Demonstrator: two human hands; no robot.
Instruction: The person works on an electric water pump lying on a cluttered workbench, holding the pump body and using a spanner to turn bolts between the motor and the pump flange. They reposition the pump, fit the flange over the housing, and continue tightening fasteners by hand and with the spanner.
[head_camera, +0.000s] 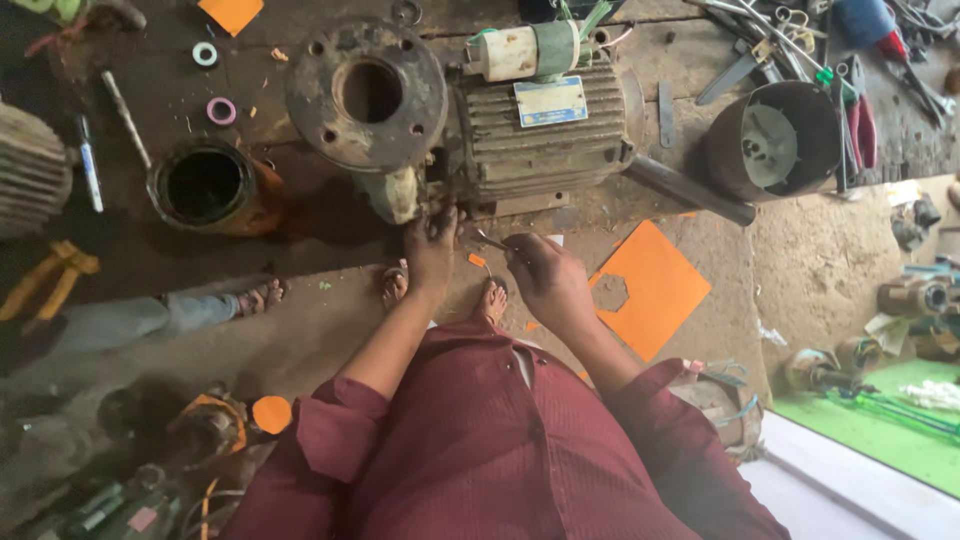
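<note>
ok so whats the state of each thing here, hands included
left hand: fingers pressed on the pump motor's base, no tool in it
right hand: fingers closed round a thin metal tool
pump motor: lying on its side, round flange facing up, bore open
orange sheet: flat on the floor, a hole cut in it
fan cover: off, lying loose
orange can: open

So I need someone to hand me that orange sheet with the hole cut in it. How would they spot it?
Start at the big grey ribbed motor on the workbench. Just below its right end, past the person's right hand, an orange sheet lies flat like a diamond. Unlike the smaller orange scraps nearby, it is large and has a round hole near its left corner.
</note>
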